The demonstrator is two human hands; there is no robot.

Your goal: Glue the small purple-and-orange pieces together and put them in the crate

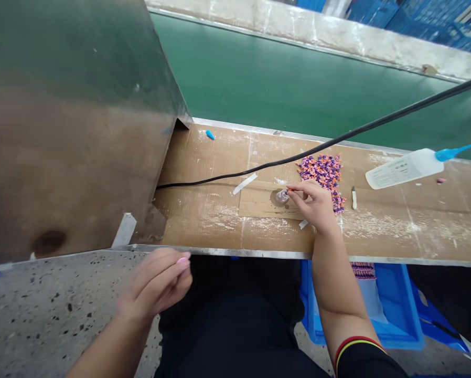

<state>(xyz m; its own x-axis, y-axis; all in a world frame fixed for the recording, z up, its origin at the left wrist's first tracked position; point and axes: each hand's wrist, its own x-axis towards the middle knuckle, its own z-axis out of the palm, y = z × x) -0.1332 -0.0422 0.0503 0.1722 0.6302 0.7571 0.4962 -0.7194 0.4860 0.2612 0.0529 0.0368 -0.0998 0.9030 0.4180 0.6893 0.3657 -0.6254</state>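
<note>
My right hand [313,203] reaches over a cardboard sheet [259,203], its pinched fingertips at the neck of a small glass bottle [282,196]. Anything tiny between those fingertips is too small to tell. Just behind that hand lies a heap of small purple and orange pieces [322,176]. My left hand [157,281] hangs below the table's front edge with its fingers curled, and nothing shows in them. A white squeeze bottle with a blue nozzle [404,168] lies to the right.
A white-handled small tool [354,198] and a blue nozzle cap [210,134] lie on the cardboard-covered table [204,220]. A black cable [298,153] crosses above it. A metal panel [70,126] stands left, a green belt [282,68] behind, and a blue crate [396,310] below.
</note>
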